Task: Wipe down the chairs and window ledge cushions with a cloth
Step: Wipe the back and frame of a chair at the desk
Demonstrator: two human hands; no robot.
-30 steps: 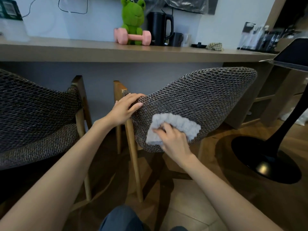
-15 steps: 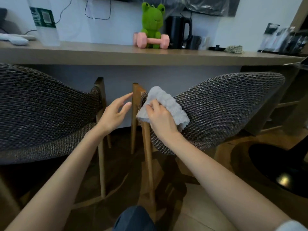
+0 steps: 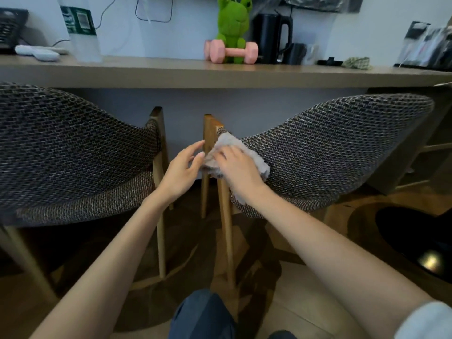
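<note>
Okay, your right hand (image 3: 241, 168) presses cloth (image 3: 228, 144) flat-fingered on the right chair (image 3: 330, 148) edge; left hand (image 3: 182, 168) loose, empty, beside its wooden post (image 3: 209, 132). Second chair (image 3: 61, 148) at 9 o'clock, frog toy (image 3: 233, 23) on bench (image 3: 146, 69) at 12.

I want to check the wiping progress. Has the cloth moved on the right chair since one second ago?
Yes. The cloth went left and up across the back of the right chair, to its wooden post.

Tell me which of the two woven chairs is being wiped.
The right chair: the right hand presses the cloth against its edge; the left chair goes untouched.
</note>
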